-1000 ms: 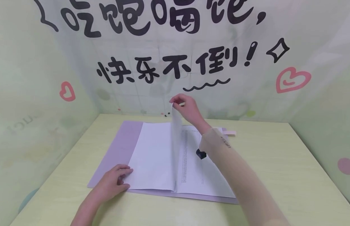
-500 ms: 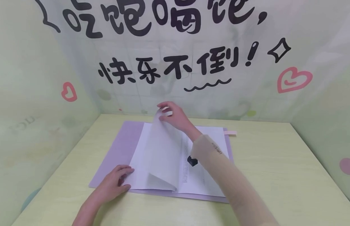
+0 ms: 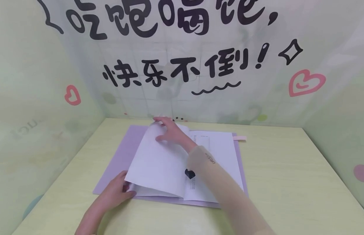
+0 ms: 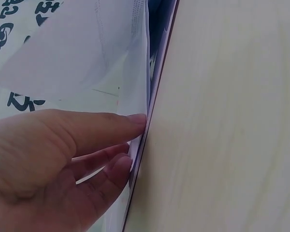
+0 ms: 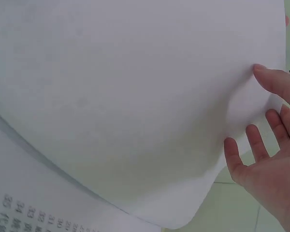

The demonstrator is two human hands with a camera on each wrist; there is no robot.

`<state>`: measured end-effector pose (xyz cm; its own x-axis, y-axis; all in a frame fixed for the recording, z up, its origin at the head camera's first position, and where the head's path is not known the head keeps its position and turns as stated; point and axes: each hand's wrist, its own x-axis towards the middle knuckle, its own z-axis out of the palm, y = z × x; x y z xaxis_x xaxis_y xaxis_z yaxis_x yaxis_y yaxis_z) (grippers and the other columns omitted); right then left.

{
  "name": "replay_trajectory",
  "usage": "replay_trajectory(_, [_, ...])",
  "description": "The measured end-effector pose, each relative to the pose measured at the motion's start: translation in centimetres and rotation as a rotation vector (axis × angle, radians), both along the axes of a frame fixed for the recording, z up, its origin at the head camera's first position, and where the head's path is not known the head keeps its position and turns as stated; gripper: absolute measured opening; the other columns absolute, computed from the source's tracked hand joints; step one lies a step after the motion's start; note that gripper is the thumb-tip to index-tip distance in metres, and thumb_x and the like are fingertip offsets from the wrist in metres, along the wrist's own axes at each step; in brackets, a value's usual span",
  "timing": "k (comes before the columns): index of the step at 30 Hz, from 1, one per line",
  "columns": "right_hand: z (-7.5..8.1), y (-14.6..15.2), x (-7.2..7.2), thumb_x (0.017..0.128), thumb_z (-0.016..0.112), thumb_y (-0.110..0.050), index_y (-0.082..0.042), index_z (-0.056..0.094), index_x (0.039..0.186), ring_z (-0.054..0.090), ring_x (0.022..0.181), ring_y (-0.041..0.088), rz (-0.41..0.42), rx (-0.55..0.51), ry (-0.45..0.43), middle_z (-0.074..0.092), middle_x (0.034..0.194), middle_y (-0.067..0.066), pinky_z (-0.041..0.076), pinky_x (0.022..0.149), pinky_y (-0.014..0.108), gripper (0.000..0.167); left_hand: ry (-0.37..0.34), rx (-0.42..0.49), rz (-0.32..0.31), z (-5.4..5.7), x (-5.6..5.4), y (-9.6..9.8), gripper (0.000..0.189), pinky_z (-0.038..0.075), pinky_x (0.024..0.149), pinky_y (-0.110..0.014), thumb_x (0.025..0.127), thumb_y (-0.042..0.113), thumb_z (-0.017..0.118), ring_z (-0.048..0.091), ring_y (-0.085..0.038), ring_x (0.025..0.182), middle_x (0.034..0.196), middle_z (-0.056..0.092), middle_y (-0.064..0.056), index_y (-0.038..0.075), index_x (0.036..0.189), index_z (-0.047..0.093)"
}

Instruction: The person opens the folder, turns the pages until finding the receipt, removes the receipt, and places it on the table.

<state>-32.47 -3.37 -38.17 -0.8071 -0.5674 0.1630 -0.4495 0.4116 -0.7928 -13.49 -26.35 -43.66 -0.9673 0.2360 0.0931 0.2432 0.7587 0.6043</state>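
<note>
A booklet with a lilac cover lies spread on the table. One white page arches over its left half, its near corner lifted. My right hand touches the upper part of that page. Its fingers are spread, and the thumb lies on the paper in the right wrist view. Beside the near left corner, my left hand rests against the booklet. In the left wrist view its thumb touches the edge, with the other fingers bent beneath it. The right-hand page shows printed rows, partly hidden by the right sleeve.
A pale pink tab juts from the booklet's right side. A small black object sits under the right sleeve cuff. The pale wooden tabletop meets a printed wall sheet at the back.
My right hand has swept left and down, bringing the page from upright over to the left half. From pinching its top edge, the fingers have spread. My left hand has stayed put.
</note>
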Motion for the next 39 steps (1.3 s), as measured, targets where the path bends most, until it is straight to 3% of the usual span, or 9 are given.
replay_trajectory(3, [-1.0, -0.5, 0.0, 0.083, 0.079, -0.011, -0.021, 0.033, 0.154, 0.043, 0.138, 0.023, 0.028, 0.062, -0.003, 0.036, 0.159, -0.001, 0.034, 0.119, 0.040, 0.085, -0.038, 0.032, 0.015, 0.0, 0.1, -0.1, 0.054, 0.043, 0.064, -0.020, 0.073, 0.005, 0.081, 0.045, -0.003, 0.073, 0.087, 0.054, -0.003, -0.005, 0.120, 0.056])
replay_trajectory(5, [-1.6, -0.7, 0.0, 0.083, 0.079, -0.012, -0.023, 0.029, 0.156, 0.040, 0.141, 0.023, 0.039, 0.111, -0.010, 0.033, 0.160, -0.001, 0.029, 0.122, 0.042, 0.089, -0.036, 0.032, 0.028, 0.0, 0.1, -0.2, 0.056, 0.048, 0.070, -0.022, 0.073, 0.006, 0.081, 0.051, -0.006, 0.080, 0.094, 0.060, -0.005, -0.004, 0.122, 0.055])
replay_trajectory(10, [-3.0, -0.7, 0.2, 0.082, 0.079, -0.012, -0.023, 0.024, 0.157, 0.029, 0.149, 0.023, 0.051, 0.177, -0.025, 0.027, 0.164, 0.000, 0.016, 0.127, 0.044, 0.094, 0.061, -0.019, 0.016, -0.1, 0.1, -0.1, 0.055, 0.053, 0.094, -0.042, 0.071, 0.009, 0.083, 0.063, -0.027, 0.107, 0.119, 0.065, -0.011, -0.001, 0.121, 0.063])
replay_trajectory(15, [-3.7, -0.6, 0.6, 0.082, 0.078, -0.008, -0.022, 0.024, 0.157, 0.017, 0.154, 0.024, 0.045, 0.206, -0.037, 0.025, 0.165, -0.001, 0.011, 0.128, 0.045, 0.094, 0.113, -0.059, -0.018, -0.2, -0.3, 0.0, 0.051, 0.050, 0.098, -0.051, 0.071, 0.008, 0.083, 0.062, -0.033, 0.112, 0.120, 0.065, -0.013, 0.002, 0.119, 0.066])
replay_trajectory(19, [-4.1, -0.8, 0.8, 0.083, 0.076, -0.008, -0.024, 0.025, 0.157, 0.015, 0.154, 0.025, 0.047, 0.250, -0.034, 0.024, 0.165, -0.003, 0.016, 0.127, 0.045, 0.092, 0.078, -0.065, -0.006, -0.2, -0.4, 0.0, 0.055, 0.051, 0.097, -0.047, 0.070, 0.006, 0.083, 0.061, -0.029, 0.111, 0.119, 0.064, -0.012, 0.001, 0.121, 0.063])
replay_trajectory(25, [-4.2, -1.6, 1.3, 0.085, 0.075, -0.012, -0.029, 0.025, 0.157, 0.020, 0.153, 0.025, 0.039, 0.363, -0.036, 0.024, 0.165, -0.005, 0.022, 0.124, 0.051, 0.089, 0.016, -0.002, -0.026, 0.0, -0.1, -0.2, 0.066, 0.052, 0.074, -0.023, 0.069, 0.000, 0.079, 0.053, -0.009, 0.088, 0.111, 0.060, -0.012, -0.005, 0.129, 0.054])
replay_trajectory(30, [-4.0, -1.7, 1.5, 0.089, 0.072, -0.015, -0.032, 0.022, 0.158, 0.022, 0.151, 0.023, 0.038, 0.444, -0.064, 0.023, 0.165, -0.008, 0.026, 0.122, 0.053, 0.087, -0.036, 0.022, -0.032, 0.0, 0.2, -0.1, 0.077, 0.051, 0.075, -0.022, 0.069, 0.005, 0.078, 0.053, -0.011, 0.090, 0.116, 0.059, -0.014, -0.008, 0.138, 0.045])
replay_trajectory(35, [-3.4, -1.7, 1.7, 0.090, 0.071, -0.017, -0.038, 0.019, 0.157, 0.026, 0.149, 0.024, 0.030, 0.469, -0.118, 0.027, 0.163, -0.003, 0.032, 0.117, 0.058, 0.087, -0.059, 0.077, -0.020, 0.0, 0.0, -0.3, 0.079, 0.048, 0.071, -0.019, 0.079, 0.020, 0.079, 0.050, -0.009, 0.087, 0.114, 0.059, -0.011, -0.006, 0.142, 0.040])
replay_trajectory(39, [-3.2, -1.8, 1.7, 0.092, 0.068, -0.021, -0.037, 0.030, 0.154, 0.025, 0.150, 0.023, 0.044, 0.537, -0.118, 0.031, 0.162, -0.008, 0.031, 0.117, 0.058, 0.074, -0.079, 0.053, -0.014, 0.1, -0.1, -0.6, 0.076, 0.049, 0.075, -0.020, 0.084, 0.031, 0.077, 0.052, -0.010, 0.091, 0.120, 0.058, -0.011, -0.002, 0.143, 0.043])
